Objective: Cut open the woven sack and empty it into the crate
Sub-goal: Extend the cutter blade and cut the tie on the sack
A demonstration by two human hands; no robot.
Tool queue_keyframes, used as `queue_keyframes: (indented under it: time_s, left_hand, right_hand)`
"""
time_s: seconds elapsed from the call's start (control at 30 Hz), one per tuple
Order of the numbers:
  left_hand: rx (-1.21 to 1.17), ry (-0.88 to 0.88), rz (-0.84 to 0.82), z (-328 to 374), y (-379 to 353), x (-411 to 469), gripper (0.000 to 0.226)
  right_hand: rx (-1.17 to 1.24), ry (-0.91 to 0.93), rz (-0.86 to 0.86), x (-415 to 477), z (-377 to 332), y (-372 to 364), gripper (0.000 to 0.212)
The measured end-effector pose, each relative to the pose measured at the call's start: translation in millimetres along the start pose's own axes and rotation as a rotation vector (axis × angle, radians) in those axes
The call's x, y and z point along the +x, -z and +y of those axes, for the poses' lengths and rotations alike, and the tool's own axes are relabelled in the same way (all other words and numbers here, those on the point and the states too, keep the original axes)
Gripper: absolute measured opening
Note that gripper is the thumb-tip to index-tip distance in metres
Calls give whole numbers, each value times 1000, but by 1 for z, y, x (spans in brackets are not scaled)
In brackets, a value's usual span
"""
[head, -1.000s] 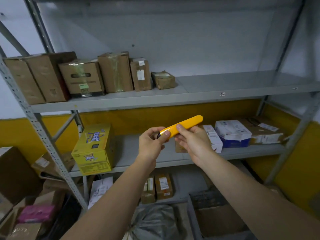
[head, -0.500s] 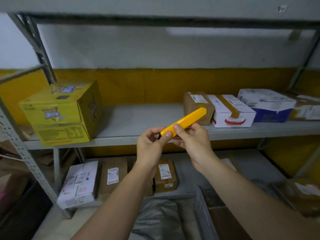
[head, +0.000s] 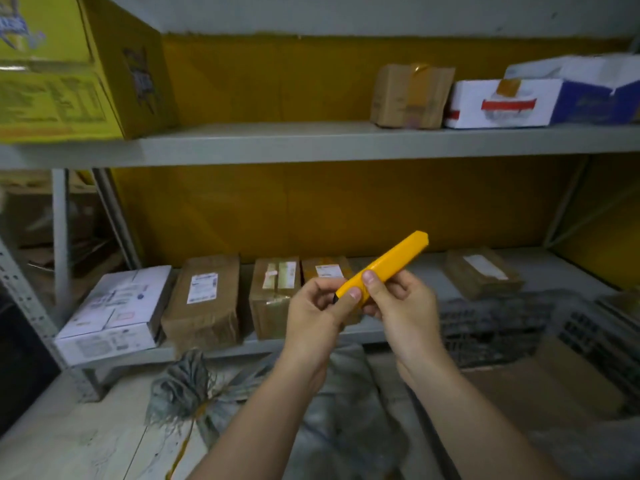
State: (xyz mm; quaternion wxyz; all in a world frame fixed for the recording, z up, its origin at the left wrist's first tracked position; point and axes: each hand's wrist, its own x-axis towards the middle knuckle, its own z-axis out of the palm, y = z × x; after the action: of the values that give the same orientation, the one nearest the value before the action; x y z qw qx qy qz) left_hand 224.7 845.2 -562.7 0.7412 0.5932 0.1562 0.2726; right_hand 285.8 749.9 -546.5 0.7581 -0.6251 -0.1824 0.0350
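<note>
1. While both hands meet in front of the shelves, they share a yellow knife [head: 382,266], which slants up to the right with its dark tip at the lower left end.
2. Left hand [head: 317,315] is curled around that lower end, thumb pressed on the yellow body just beside the dark tip.
3. Right hand [head: 401,308] closes on the knife's middle from the right, thumb on top and fingers folded underneath; the upper end sticks out free.
4. Below the forearms, the grey sack [head: 343,410] lies on the floor [head: 69,441], its tied neck [head: 188,386] bunched and frayed at the left, with a yellow cord trailing from it.
5. Right of the sack stands a dark grey lattice crate [head: 498,323], touching or just beside it; brown cardboard [head: 540,386] lies inside.
6. Behind the hands, the low shelf [head: 214,351] carries a white box [head: 114,313], several brown labelled parcels [head: 204,299], and one more parcel [head: 483,271] well to the right.
7. On the upper shelf [head: 311,142] sit a big yellow carton [head: 79,74] at the left and, at the right, a brown box [head: 412,95] beside white boxes [head: 502,102].
8. Yellow wall [head: 329,209] shows behind both shelves.
</note>
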Motion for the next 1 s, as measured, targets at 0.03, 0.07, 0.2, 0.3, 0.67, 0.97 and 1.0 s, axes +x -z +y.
queue_keyframes:
  time_s: [0.03,0.07,0.2,0.3,0.67,0.97,1.0]
  left_hand:
    - [35,3,-29,-8,1,0,18]
    - [72,-3,-64,-14,2,0,17]
    - [318,-174,-145,-40,-2,-5,28]
    - [526,-294,-135,-51,-6,-11,27]
    - [771,-264,-419,-77,69,11,20]
    - [855,-41,-8,-123,169,28,19]
    - [847,-5,79,-128,181,29,15]
  right_hand:
    - [2,-19,21,-6,7,4,4]
    - [-6,-33,37,-10,13,9,4]
    - [-16,-43,96,-26,38,26,5]
    - [-62,-59,77,-34,49,23,8]
    - [-376,-51,-45,-24,118,-2,6]
    - [-492,-70,-243,-36,162,-45,15]
    - [-502,-70,-242,-36,168,-49,13]
